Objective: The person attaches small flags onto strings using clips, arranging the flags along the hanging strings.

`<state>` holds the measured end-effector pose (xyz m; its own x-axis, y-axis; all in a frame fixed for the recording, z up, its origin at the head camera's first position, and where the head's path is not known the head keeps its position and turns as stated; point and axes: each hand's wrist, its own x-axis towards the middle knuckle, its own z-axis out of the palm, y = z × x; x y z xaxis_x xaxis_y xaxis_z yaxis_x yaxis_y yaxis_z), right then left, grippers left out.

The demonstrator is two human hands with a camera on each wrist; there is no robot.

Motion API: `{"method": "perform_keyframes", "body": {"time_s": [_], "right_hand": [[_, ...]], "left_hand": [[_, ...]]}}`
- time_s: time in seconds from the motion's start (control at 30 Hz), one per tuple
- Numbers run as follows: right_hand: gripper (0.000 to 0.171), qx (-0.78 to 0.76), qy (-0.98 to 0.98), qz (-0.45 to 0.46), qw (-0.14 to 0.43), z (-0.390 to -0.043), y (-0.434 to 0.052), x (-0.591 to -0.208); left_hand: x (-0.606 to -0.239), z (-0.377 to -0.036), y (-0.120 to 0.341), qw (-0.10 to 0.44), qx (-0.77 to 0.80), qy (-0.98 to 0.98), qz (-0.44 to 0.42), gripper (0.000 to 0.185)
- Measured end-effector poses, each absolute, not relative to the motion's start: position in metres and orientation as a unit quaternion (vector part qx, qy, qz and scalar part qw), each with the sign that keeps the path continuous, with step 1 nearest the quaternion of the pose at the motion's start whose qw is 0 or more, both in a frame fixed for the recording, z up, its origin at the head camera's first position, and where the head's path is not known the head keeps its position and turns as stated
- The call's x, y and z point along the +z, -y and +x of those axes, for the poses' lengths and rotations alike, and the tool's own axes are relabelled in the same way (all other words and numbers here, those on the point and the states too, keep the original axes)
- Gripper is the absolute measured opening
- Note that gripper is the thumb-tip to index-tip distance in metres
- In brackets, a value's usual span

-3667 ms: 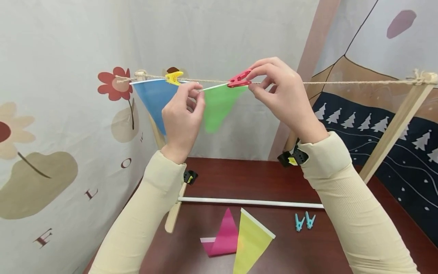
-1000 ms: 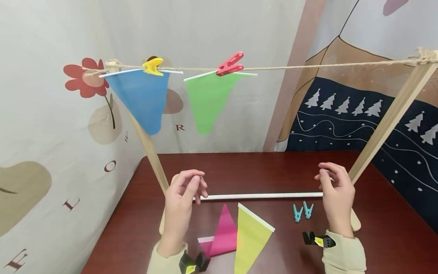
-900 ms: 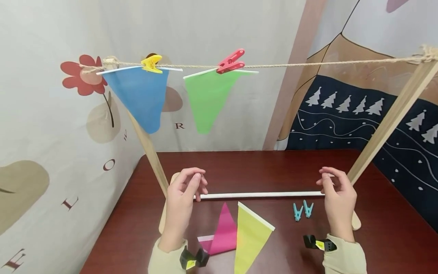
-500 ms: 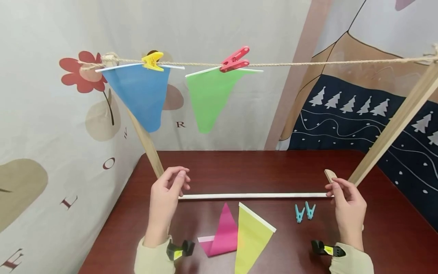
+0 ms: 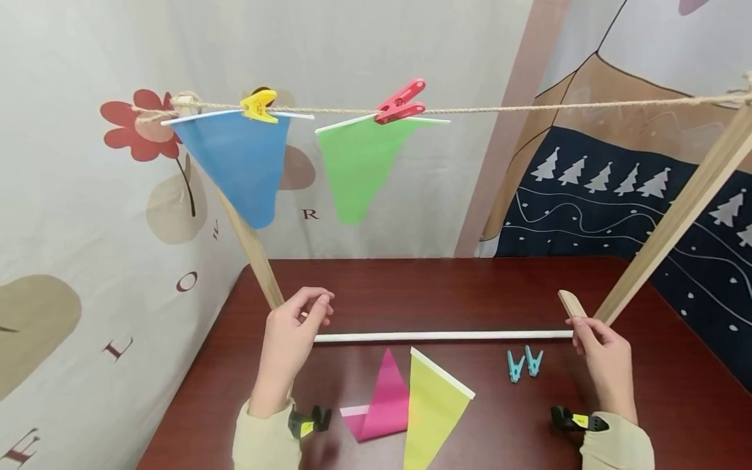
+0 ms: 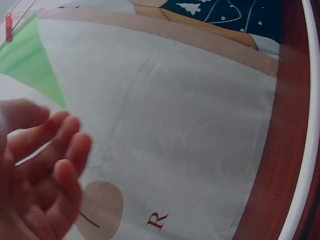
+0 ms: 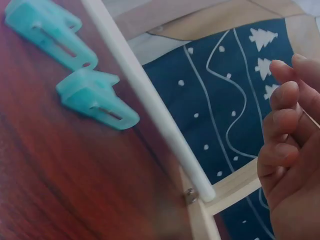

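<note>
Dark red-brown wood makes up the surface in the head view. A white rod lies across it, joining the feet of a wooden frame. The left hand hovers at the rod's 9 o'clock end, fingers loosely curled, thumb and forefinger near each other, holding nothing. The right hand sits at the rod's 3 o'clock end, fingers loosely bent, fingertips close by the rod tip; whether they touch it I cannot tell. Two teal pegs lie just at 9 o'clock of the right hand. A pink flag and a yellow flag lie flat at 6 o'clock of the rod, overlapping. Above, a rope carries a blue flag under a yellow peg and a green flag under a red peg.

Left wrist view: the left hand is blurred at 8 o'clock, fingers relaxed and empty; the rod runs down the 3 o'clock edge, well apart from them.

Right wrist view: the right hand is at 4 o'clock, fingers gently curled around nothing, near the rod end but apart from it. The teal pegs lie beside the rod at 10 o'clock.
</note>
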<state>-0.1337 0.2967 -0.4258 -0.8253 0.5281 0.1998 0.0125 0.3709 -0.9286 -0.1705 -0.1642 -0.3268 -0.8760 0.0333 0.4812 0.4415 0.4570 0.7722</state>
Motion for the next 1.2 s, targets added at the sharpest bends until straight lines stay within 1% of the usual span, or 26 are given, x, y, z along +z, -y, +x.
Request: {"method": "perform_keyframes", "body": {"time_s": [0.13, 0.17, 0.3, 0.43, 0.63, 0.73, 0.87, 1.0, 1.1, 1.2], "right_hand": [[0.035, 0.59, 0.758, -0.153, 0.232, -0.135, -0.3, -0.433], [0.034, 0.6, 0.751, -0.151, 0.23, -0.135, -0.3, -0.434], [0.032, 0.619, 0.745, -0.148, 0.198, -0.135, -0.302, -0.436], [0.031, 0.598, 0.772, -0.153, 0.152, -0.132, -0.305, -0.437], [0.039, 0.563, 0.807, -0.135, 0.116, -0.132, -0.307, -0.44], [0.042, 0.556, 0.818, -0.121, 0.089, -0.135, -0.306, -0.444], [0.045, 0.556, 0.823, -0.107, 0.056, -0.14, -0.304, -0.45], [0.047, 0.557, 0.823, -0.103, 0.044, -0.143, -0.301, -0.453], [0.051, 0.555, 0.826, -0.099, 0.022, -0.144, -0.3, -0.456], [0.053, 0.549, 0.83, -0.094, -0.003, -0.147, -0.297, -0.459]], "left_hand": [[-0.327, -0.17, 0.162, 0.235, -0.502, 0.819, -0.15, 0.011], [-0.327, -0.17, 0.161, 0.239, -0.501, 0.819, -0.149, 0.012], [-0.328, -0.171, 0.162, 0.225, -0.505, 0.821, -0.144, 0.024], [-0.33, -0.172, 0.16, 0.214, -0.515, 0.818, -0.14, 0.025], [-0.333, -0.173, 0.162, 0.216, -0.521, 0.814, -0.134, 0.018], [-0.334, -0.174, 0.163, 0.215, -0.51, 0.822, -0.137, 0.013], [-0.334, -0.174, 0.161, 0.229, -0.516, 0.814, -0.137, 0.008], [-0.335, -0.174, 0.158, 0.243, -0.529, 0.804, -0.124, 0.011], [-0.339, -0.175, 0.157, 0.244, -0.52, 0.811, -0.114, 0.013], [-0.341, -0.176, 0.155, 0.244, -0.5, 0.824, -0.111, 0.019]]}}
